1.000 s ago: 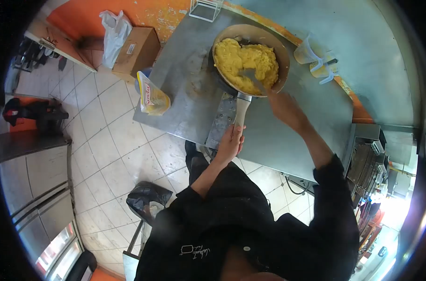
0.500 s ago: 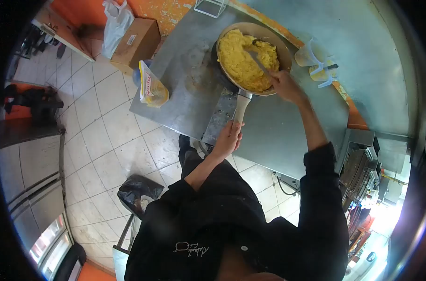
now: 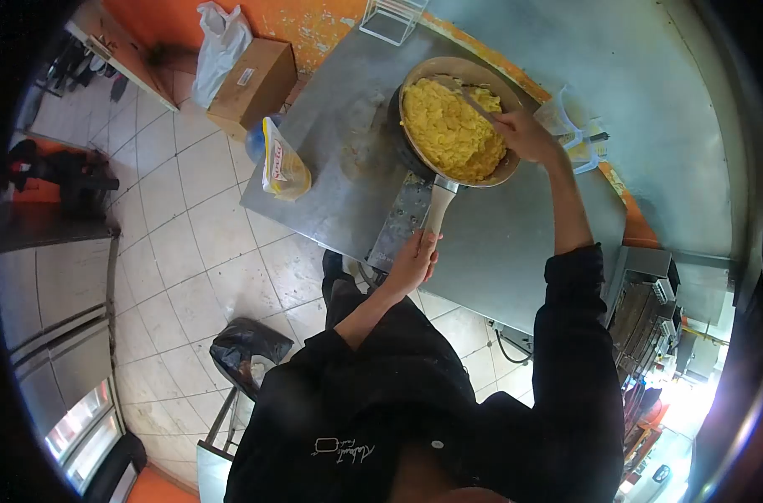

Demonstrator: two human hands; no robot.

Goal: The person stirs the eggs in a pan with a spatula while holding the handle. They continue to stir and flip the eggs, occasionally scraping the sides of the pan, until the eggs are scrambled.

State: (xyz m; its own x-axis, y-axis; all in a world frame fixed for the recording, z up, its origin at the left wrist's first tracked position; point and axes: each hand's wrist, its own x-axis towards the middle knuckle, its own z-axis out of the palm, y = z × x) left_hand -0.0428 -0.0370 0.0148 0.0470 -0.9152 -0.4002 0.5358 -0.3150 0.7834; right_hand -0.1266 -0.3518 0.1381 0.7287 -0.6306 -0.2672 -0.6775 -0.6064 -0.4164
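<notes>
A round pan [image 3: 509,170] stands on a burner on the metal worktop, with yellow mash [image 3: 453,134] heaped inside. My left hand [image 3: 413,261] is wrapped round the pan's pale handle [image 3: 438,210]. Over the pan's right side, my right hand [image 3: 526,136] is closed on a utensil [image 3: 475,104], whose far end reaches the mash near the back of the pan; its tip is partly hidden in the food.
A yellow pouch [image 3: 287,172] stands at the left of the worktop [image 3: 331,126]. Clear plastic jugs [image 3: 559,113] are right of the pan. A wire rack [image 3: 391,18] is at the back. A cardboard box [image 3: 251,84] and a black bag [image 3: 251,350] are on the left.
My right hand and the utensil have moved up and right, toward the back of the pan. The mash is more spread and covers the part of the pan that was bare. The view has shifted slightly.
</notes>
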